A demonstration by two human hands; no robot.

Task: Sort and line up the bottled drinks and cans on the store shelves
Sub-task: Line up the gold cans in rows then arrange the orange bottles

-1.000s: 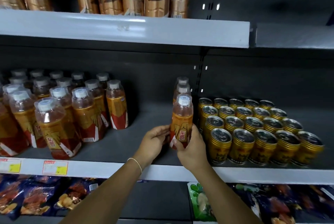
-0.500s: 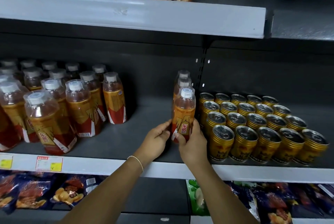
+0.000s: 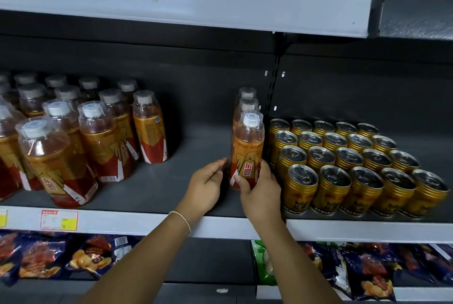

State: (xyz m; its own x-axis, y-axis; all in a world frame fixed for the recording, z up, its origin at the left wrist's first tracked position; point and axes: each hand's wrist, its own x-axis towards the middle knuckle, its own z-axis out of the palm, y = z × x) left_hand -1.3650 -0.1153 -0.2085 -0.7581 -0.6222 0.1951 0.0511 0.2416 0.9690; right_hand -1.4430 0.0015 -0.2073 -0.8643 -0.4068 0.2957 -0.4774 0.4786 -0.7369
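Front energy-drink bottle (image 3: 247, 149) stands upright on mid shelf (image 3: 147, 222), first in a single file w/ two more bottles (image 3: 248, 104) behind it, just left of the gold can block (image 3: 343, 156). Right hand (image 3: 261, 191) grips its lower label: thumb (image 3: 241, 181) across the front, other fingers curled round the right side, next to the near-left can. Left hand (image 3: 206, 181) loose, fingers relaxed & half curved, tips (image 3: 220, 162) at the bottle's left edge; can't tell if touching. Bigger bottle group (image 3: 98, 142) well apart at left. Thin bracelet (image 3: 181, 218) on left wrist. Price tag (image 3: 59, 220) on shelf lip; snack bags (image 3: 93, 257) on shelf below.
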